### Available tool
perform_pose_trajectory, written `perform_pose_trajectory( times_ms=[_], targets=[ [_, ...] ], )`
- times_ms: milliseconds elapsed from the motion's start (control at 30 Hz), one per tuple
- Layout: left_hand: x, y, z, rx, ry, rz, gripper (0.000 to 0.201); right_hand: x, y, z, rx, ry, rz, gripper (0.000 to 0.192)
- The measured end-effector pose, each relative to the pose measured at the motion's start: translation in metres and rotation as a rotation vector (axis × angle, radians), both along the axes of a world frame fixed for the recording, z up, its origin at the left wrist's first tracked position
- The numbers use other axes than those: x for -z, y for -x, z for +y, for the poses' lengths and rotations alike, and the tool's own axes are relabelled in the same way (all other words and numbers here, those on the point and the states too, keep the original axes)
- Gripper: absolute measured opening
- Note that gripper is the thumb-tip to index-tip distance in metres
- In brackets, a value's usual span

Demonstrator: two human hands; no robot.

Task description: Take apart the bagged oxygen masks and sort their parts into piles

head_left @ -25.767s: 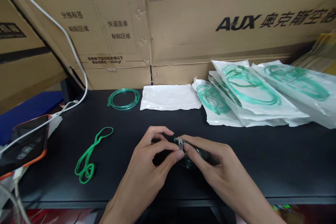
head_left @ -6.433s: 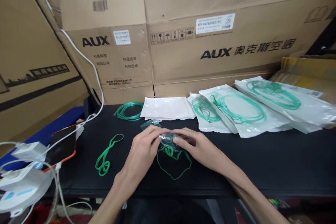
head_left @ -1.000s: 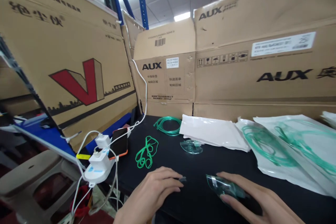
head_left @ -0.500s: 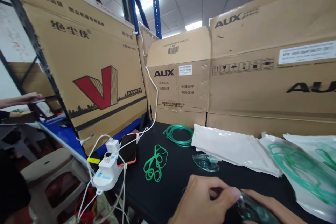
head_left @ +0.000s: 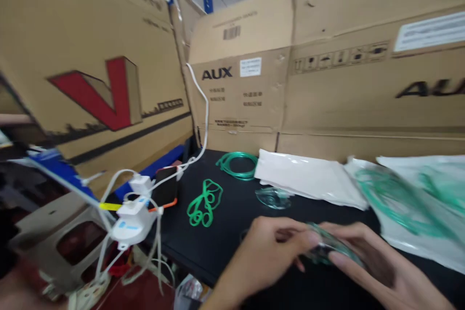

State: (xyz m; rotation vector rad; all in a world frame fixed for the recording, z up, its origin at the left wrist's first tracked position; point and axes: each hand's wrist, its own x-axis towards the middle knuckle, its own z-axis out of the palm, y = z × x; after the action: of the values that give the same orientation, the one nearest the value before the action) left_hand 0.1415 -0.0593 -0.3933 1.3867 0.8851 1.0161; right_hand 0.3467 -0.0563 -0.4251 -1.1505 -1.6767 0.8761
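Both hands grip a clear, green-tinted plastic oxygen mask (head_left: 324, 247) above the black table (head_left: 218, 252) near its front edge. My left hand (head_left: 267, 247) pinches the mask's left end between thumb and fingers. On the other side, my right hand (head_left: 378, 259) has its thumb on the near face and its fingers behind. Fingers and blur hide parts of the mask. Beyond the hands lies another clear plastic piece (head_left: 273, 198), shaped like a small mask. A green elastic strap (head_left: 205, 203) is loosely looped to the left, and coiled green tubing (head_left: 238, 165) rests farther back.
White flat packages (head_left: 308, 177) lie behind the clear piece. At right are bags with green tubing (head_left: 395, 208). On the left, a white power strip (head_left: 131, 225) with cables sits by a phone (head_left: 165, 186). Cardboard panels (head_left: 236, 106) wall the back; a stool (head_left: 54, 242) stands left.
The view has tilted down and shifted, so the table items appear higher. My right hand shows more fully now, its thumb on the mask. Both hands still hold the mask.
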Motion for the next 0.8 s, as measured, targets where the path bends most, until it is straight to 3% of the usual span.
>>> perform_pose_trajectory(
  times_ms=[100, 167, 433, 533, 700, 800],
  targets=[
    [-0.002, 0.004, 0.002, 0.084, 0.055, 0.033, 0.034, -0.032, 0.000, -0.010, -0.080, 0.161, 0.083, 0.031],
    [-0.003, 0.006, 0.005, 0.113, 0.093, 0.043, 0.033, -0.040, 0.002, -0.012, -0.088, 0.226, 0.108, 0.034],
    [0.005, 0.002, 0.004, 0.121, 0.060, 0.044, 0.029, -0.030, 0.008, -0.014, -0.147, 0.250, 0.127, 0.027],
    [0.008, -0.003, 0.001, 0.085, 0.028, 0.069, 0.025, -0.028, 0.011, -0.014, -0.090, 0.194, 0.117, 0.028],
    [0.006, -0.012, -0.005, -0.091, -0.032, 0.092, 0.021, -0.025, 0.010, -0.013, 0.021, 0.145, 0.077, 0.025],
    [0.004, -0.014, -0.008, -0.077, -0.056, 0.159, 0.015, -0.024, 0.010, -0.014, 0.093, 0.110, 0.039, 0.025]
  ],
)
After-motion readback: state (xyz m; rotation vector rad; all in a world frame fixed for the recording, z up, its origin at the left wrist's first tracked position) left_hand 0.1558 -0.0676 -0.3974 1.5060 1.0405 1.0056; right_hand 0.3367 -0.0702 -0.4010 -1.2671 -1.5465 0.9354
